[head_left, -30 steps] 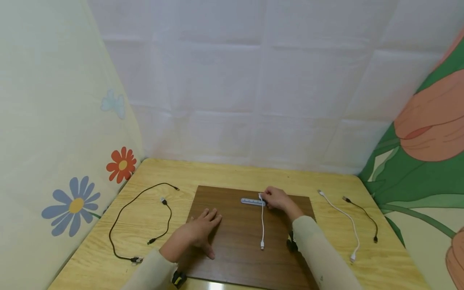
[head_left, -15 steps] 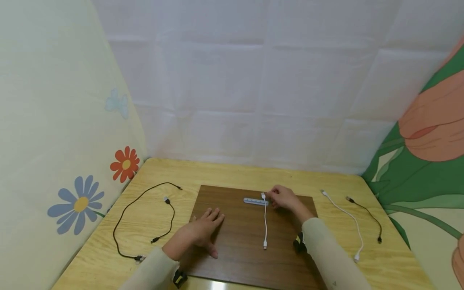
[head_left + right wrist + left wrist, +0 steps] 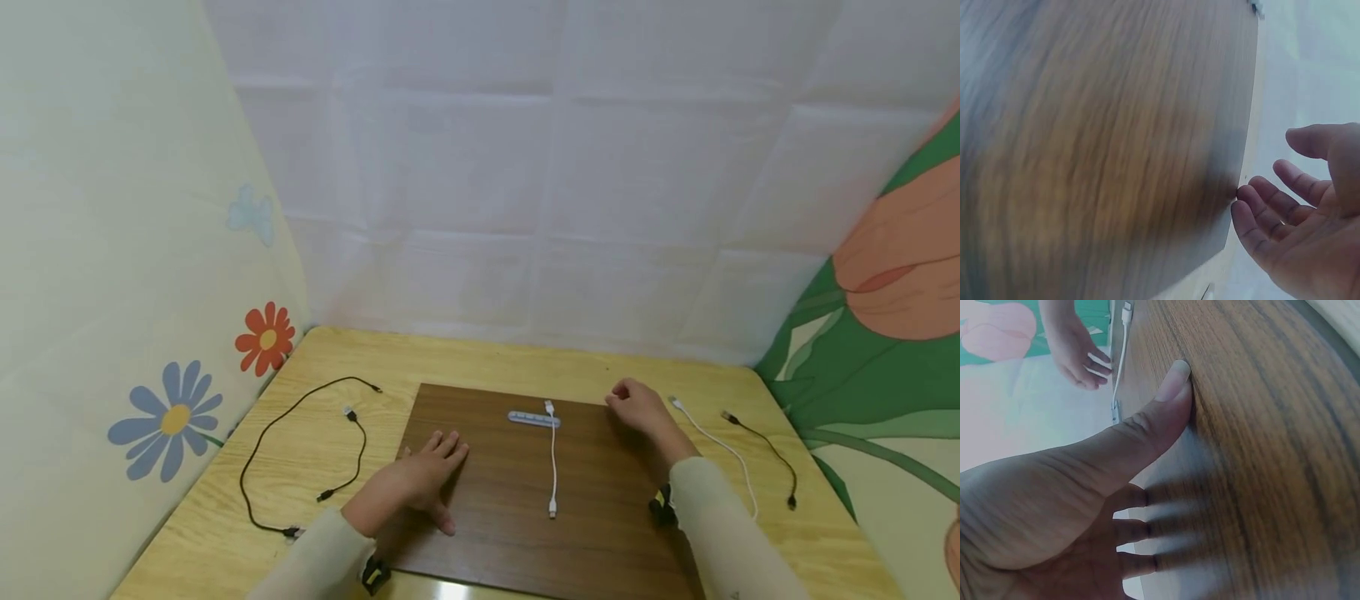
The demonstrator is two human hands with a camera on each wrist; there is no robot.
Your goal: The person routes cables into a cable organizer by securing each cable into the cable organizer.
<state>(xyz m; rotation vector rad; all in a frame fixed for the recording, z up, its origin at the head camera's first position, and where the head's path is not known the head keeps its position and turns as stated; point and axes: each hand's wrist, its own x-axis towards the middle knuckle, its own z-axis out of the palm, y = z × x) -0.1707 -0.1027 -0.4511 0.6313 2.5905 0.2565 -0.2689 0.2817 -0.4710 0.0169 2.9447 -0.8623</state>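
My left hand [image 3: 423,477] rests on the left part of the brown wooden board [image 3: 495,525], fingers spread and holding nothing; in the left wrist view its thumb [image 3: 1172,394] lies along the board. Near the board's far right corner, my right hand [image 3: 639,410] is raised with loosely curled fingers. Nothing is between its thumb and fingers in the right wrist view. Between the hands a short white USB cable [image 3: 554,471] lies lengthwise on the board. Its far end crosses the right end of a pale blue slotted cable holder [image 3: 528,418].
Left of the board lie a long black cable [image 3: 242,475] and a short black cable [image 3: 363,446]. To its right are a white cable [image 3: 720,442], partly behind my right sleeve, and another black cable [image 3: 768,450]. Cloth walls surround the wooden table [image 3: 465,354].
My right hand has let go of the white cable's far end and moved right to the board's corner. The cable stays across the holder. My left hand has kept its place.
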